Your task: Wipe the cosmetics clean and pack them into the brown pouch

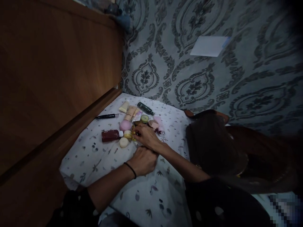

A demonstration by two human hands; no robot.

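My right hand [147,136] reaches in among a cluster of cosmetics, its thumb and fingers closed around a small yellow bottle [133,133] that they partly cover. My left hand [145,160], with a black band at the wrist, rests curled on the cloth just below the right wrist; what its fingers hold, if anything, is hidden. Left of the yellow bottle are a yellow jar [127,134], a cream round lid or jar [123,142], a pink round item [125,125] and a dark red bottle [110,135] with a white cap. A green-topped jar [144,119] sits just beyond my right hand.
Farther back lie a dark green bottle [145,108], a cream tube [124,106], a beige tube [130,113] and a pink tube [158,123]. A black pen-like item [107,116] lies near the wooden panel [71,63]. A dark brown bag [213,145] stands at right on the patterned cloth [94,160].
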